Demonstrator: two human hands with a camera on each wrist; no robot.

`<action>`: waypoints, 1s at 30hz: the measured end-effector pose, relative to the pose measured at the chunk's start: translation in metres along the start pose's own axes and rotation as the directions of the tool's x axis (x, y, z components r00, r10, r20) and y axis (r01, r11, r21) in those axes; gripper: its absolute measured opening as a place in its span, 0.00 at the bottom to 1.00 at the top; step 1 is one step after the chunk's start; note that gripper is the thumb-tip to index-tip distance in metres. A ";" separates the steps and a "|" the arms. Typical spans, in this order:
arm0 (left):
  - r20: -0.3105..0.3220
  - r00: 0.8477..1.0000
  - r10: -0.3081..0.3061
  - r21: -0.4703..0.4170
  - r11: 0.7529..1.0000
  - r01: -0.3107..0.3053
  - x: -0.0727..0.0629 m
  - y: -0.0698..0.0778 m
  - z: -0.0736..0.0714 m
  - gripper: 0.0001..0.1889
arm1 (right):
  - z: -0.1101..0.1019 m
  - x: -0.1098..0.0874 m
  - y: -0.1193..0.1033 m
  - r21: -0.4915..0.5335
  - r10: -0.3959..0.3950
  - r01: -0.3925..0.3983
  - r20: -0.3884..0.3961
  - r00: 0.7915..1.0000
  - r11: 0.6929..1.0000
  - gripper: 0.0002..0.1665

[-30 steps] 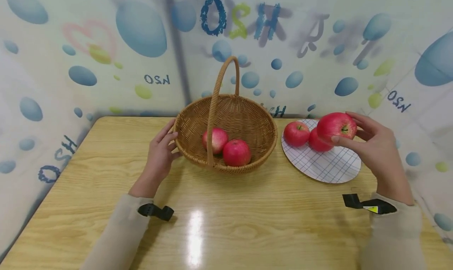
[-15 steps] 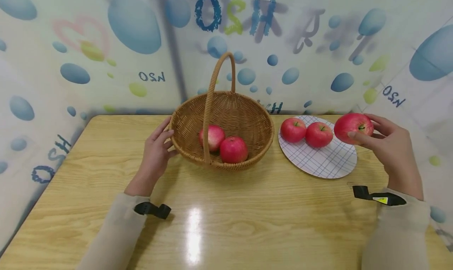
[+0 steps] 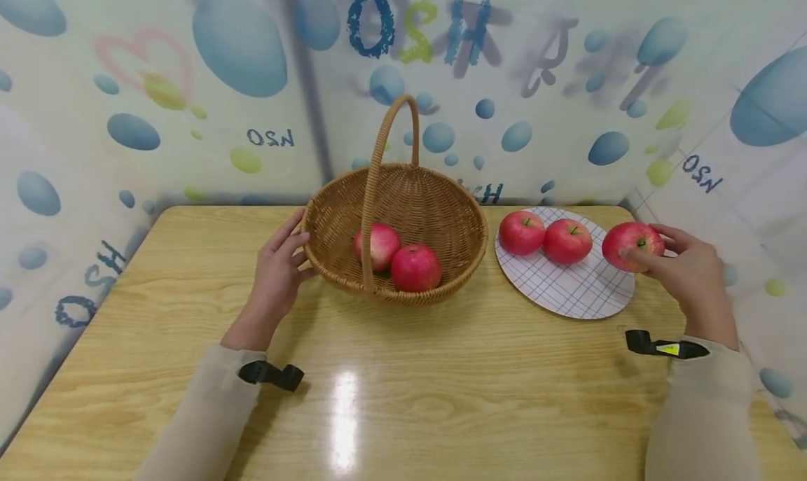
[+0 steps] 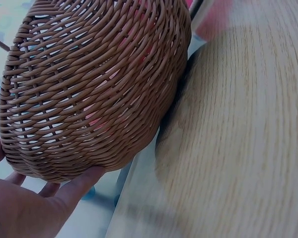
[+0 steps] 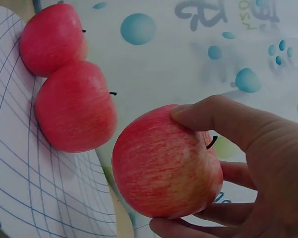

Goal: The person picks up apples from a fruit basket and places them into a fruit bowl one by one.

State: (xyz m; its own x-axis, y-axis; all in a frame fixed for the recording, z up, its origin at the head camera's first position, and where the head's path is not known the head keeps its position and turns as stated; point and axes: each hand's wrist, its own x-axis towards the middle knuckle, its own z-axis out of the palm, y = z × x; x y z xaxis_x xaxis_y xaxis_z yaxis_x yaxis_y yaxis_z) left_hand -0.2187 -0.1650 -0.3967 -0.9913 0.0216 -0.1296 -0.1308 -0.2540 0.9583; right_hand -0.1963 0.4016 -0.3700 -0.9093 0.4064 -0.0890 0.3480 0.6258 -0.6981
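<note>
My right hand [image 3: 690, 274] holds a red apple [image 5: 161, 166] between thumb and fingers, its stem showing. In the head view the apple overlaps the right rim of a white plate [image 3: 583, 295] with blue grid lines; I cannot tell whether they touch. Two more apples, one at left [image 3: 521, 232] and one beside it [image 3: 567, 241], sit on the plate. My left hand [image 3: 275, 278] rests spread fingers [image 4: 82, 184] against the outside of a brown wicker basket [image 4: 84, 89], near its rim. Inside that basket lie two red apples, one [image 3: 381, 248] partly behind the handle, the other [image 3: 416, 267] in front.
The basket's tall handle [image 3: 378, 145] arches above its opening. Everything stands on a light wooden table [image 3: 479, 397], towards its back edge. Behind it hangs a pale wall covering [image 3: 208, 166] with blue drops. Each wrist wears a black strap with a small camera.
The apple in my right hand has moved right, off from above the second apple, then down a little to the plate's right rim. My left hand stays at the basket. The head view shifted slightly.
</note>
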 end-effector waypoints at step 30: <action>0.002 1.000 -0.001 -0.003 1.000 0.001 0.000 -0.001 -0.001 0.28 | 0.020 0.020 0.030 0.024 0.003 -0.006 0.162 0.987 1.000 0.55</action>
State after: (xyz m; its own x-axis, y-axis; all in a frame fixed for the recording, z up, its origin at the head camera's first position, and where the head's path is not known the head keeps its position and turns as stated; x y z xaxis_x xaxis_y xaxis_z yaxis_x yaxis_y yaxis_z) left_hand -0.2190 -0.1657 -0.3982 -0.9912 0.0233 -0.1300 -0.1316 -0.2566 0.9575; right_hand -0.2086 0.4153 -0.4068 -0.9333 0.2952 -0.2043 0.3484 0.6073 -0.7140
